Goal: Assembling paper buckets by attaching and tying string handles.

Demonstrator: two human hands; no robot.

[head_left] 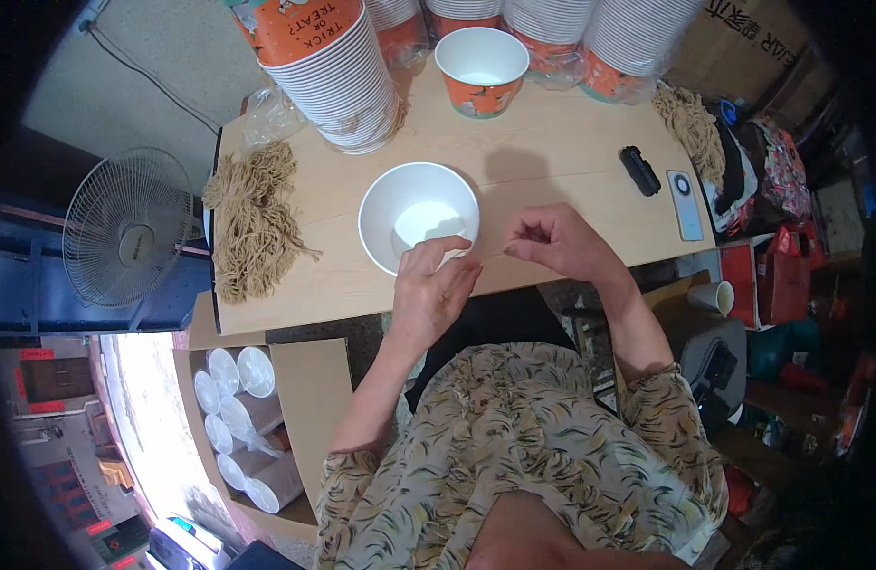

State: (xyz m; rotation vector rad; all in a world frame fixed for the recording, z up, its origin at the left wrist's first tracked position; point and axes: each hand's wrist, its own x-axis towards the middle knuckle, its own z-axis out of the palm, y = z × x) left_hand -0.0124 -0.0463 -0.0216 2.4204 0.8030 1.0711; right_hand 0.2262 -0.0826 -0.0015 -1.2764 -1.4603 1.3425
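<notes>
A white paper bowl (371, 220) stands on the table in front of me, its open top facing up. My left hand (427, 290) is at its near right rim, fingers bent and thumb apart from the index finger, with nothing visible between them. Right of the bowl, my right hand (563, 245) hovers over the table's near edge with thumb and fingertips pinched together. Whatever those fingertips hold, if anything, is too small to make out. Farther back stands an orange printed paper bowl (484, 98) with a white inside.
A tall stack of paper bowls (338, 100) leans at the back left. A bundle of brown twisted paper cords (257, 223) lies at the left; another bundle (690, 128) lies right. Near the right edge are a black device (639, 171) and a phone (685, 206). A carton (310, 399) holds wrapped cup stacks.
</notes>
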